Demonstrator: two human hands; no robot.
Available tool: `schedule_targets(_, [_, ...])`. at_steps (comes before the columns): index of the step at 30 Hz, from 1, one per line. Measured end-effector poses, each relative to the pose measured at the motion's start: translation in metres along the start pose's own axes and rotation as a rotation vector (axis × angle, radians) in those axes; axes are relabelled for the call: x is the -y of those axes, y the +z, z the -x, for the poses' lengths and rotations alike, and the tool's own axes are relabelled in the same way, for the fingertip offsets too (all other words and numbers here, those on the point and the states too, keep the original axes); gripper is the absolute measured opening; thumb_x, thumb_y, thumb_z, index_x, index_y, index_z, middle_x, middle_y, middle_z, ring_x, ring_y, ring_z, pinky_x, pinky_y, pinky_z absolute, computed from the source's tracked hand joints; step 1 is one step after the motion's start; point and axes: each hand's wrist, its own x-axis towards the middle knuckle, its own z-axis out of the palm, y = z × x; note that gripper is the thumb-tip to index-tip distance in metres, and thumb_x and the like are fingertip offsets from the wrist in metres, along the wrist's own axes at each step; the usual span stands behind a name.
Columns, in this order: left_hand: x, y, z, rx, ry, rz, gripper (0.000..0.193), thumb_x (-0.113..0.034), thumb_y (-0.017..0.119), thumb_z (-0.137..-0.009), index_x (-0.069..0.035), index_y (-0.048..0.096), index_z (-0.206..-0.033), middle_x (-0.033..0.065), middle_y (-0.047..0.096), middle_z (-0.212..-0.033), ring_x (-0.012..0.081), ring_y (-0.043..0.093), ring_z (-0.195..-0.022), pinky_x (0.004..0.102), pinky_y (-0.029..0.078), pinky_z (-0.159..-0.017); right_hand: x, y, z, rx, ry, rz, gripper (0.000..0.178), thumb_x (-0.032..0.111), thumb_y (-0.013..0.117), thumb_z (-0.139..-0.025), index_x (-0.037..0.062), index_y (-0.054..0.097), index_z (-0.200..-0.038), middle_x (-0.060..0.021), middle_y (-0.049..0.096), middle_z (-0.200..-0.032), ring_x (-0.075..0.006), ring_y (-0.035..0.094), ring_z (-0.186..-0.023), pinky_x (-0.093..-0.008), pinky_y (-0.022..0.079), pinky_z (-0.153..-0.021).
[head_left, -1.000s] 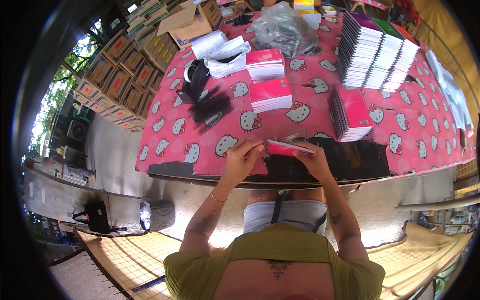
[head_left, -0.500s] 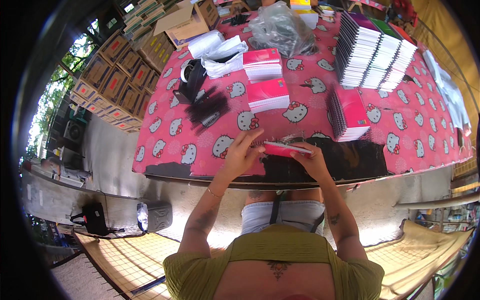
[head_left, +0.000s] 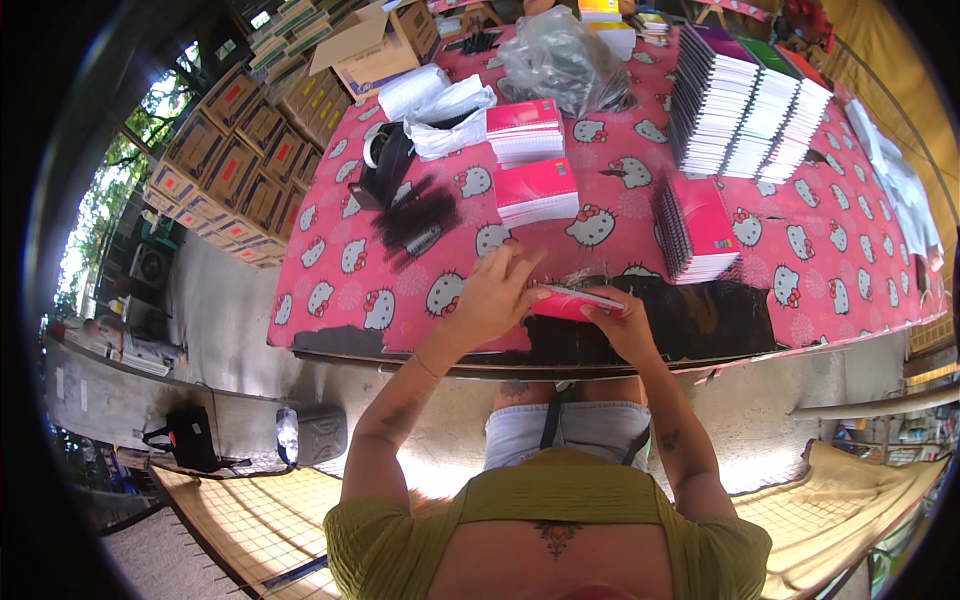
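Head camera: worn on the person's head, the left one of a side-by-side pair.
Tilt: steeply down past the chest, facing out over the table (head_left: 630, 250), whose far side lies toward 12 o'clock.
Lens: wide fisheye, with a black rim around the view and the table's edges bent.
Green top (head_left: 560, 500): nearest, just under the lens at 6 o'clock.
Hands: left hand (head_left: 495, 290) and right hand (head_left: 622, 318), seen from above and behind, near the clock's centre, farther off than the top.
Background: stacked boxes (head_left: 222, 150) at 10 o'clock, plastic bag (head_left: 560, 60) past 12, floor (head_left: 225, 310) at 9.
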Motion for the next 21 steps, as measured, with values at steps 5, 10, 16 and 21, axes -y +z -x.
schedule_targets(5, [-0.027, 0.054, 0.035, -0.191, -0.001, -0.31, 0.081, -0.043, 0.067, -0.088, 0.001, 0.035, -0.149, 0.0223, 0.034, -0.153, 0.039, 0.032, -0.142, 0.063, 0.019, -0.113, 0.016, 0.005, 0.005, -0.082, 0.013, 0.025, 0.02, 0.006, 0.07, -0.09, 0.0, 0.07, -0.109, -0.0023, 0.07, -0.092, -0.0064, 0.06, -0.087, -0.0238, 0.049, -0.079])
schedule_targets(10, [0.008, 0.038, 0.01, -0.115, 0.064, -0.056, 0.05, -0.033, 0.069, -0.088, -0.008, 0.057, -0.129, 0.0142, 0.047, -0.144, 0.0353, 0.039, -0.139, 0.0625, 0.014, -0.115, 0.011, 0.006, 0.003, -0.075, -0.066, 0.037, 0.022, 0.005, 0.07, -0.09, 0.0004, 0.07, -0.111, -0.0032, 0.072, -0.091, -0.0053, 0.06, -0.084, -0.0238, 0.05, -0.077])
schedule_targets(16, [-0.014, 0.013, 0.002, -0.251, 0.169, -0.242, 0.053, -0.044, 0.063, -0.089, -0.009, 0.058, -0.13, 0.0134, 0.047, -0.144, 0.0323, 0.039, -0.139, 0.0674, 0.016, -0.111, 0.027, 0.007, 0.004, -0.07, -0.002, -0.046, 0.021, 0.004, 0.07, -0.09, -0.0007, 0.07, -0.11, -0.0028, 0.071, -0.095, -0.0058, 0.06, -0.087, -0.0238, 0.05, -0.079])
schedule_targets(21, [-0.027, 0.068, 0.052, -0.061, 0.115, -0.311, 0.092, -0.067, 0.043, -0.092, 0.007, 0.035, -0.146, 0.027, 0.035, -0.153, 0.0424, 0.03, -0.144, 0.0715, 0.008, -0.111, 0.037, 0.01, 0.012, -0.135, -0.008, -0.071, 0.023, 0.007, 0.071, -0.089, -0.0001, 0.07, -0.112, -0.0017, 0.069, -0.096, -0.0066, 0.06, -0.087, -0.0242, 0.049, -0.078])
